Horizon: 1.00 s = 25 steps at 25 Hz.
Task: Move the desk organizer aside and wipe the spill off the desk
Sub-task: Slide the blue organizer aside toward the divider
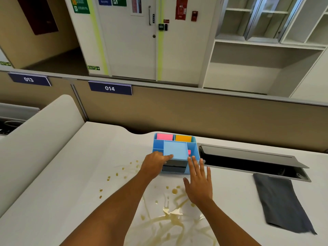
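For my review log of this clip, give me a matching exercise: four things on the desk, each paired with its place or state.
Things:
1. desk organizer
2. grey cloth
3. left hand
4. right hand

Places or states:
A. lying flat, far right
B. open, fingers spread, above the spill
C. at the desk's back edge
D. gripping the organizer's left front

Pairs: 1-C, 2-A, 3-D, 4-B

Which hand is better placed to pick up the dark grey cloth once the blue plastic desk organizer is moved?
Right. The dark grey cloth lies on the desk's right side, nearer the open right hand. The left hand rests on the blue plastic desk organizer and would have to cross over.
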### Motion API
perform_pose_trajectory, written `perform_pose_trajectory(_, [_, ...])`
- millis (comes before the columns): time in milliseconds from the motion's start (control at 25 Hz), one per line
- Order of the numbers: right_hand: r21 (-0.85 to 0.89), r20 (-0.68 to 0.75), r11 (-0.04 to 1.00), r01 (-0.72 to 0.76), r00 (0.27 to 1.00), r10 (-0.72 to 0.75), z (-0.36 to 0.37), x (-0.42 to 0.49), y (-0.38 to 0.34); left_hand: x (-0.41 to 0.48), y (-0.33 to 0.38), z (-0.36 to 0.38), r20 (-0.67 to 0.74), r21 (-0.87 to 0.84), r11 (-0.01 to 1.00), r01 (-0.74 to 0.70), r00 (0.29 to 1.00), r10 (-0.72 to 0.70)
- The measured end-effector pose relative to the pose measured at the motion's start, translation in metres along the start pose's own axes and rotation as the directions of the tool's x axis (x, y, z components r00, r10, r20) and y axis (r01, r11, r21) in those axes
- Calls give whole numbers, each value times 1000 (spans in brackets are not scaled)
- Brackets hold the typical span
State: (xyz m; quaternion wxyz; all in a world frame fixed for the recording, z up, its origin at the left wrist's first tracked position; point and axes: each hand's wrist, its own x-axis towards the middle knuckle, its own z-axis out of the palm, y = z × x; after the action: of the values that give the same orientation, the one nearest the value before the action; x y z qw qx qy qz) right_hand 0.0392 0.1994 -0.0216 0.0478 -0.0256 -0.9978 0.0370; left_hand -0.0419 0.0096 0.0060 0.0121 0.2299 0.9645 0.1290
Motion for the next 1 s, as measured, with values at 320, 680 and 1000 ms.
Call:
perform_pose_trajectory(320, [-26, -125, 997, 79, 989, -82, -22, -4, -15, -25, -14, -34, -284, 116, 981, -157, 941, 184])
perform_pose_trajectory(680, [40, -90, 985, 167, 983, -163, -15, -15, -70, -101, -89, -87, -400, 135, 984, 118, 915, -55])
perform_pose_trajectory(1000, [84, 15, 936, 343, 939, -345, -1, -40, -123, -194, -161, -105, -382, 122, 901, 415, 858, -343])
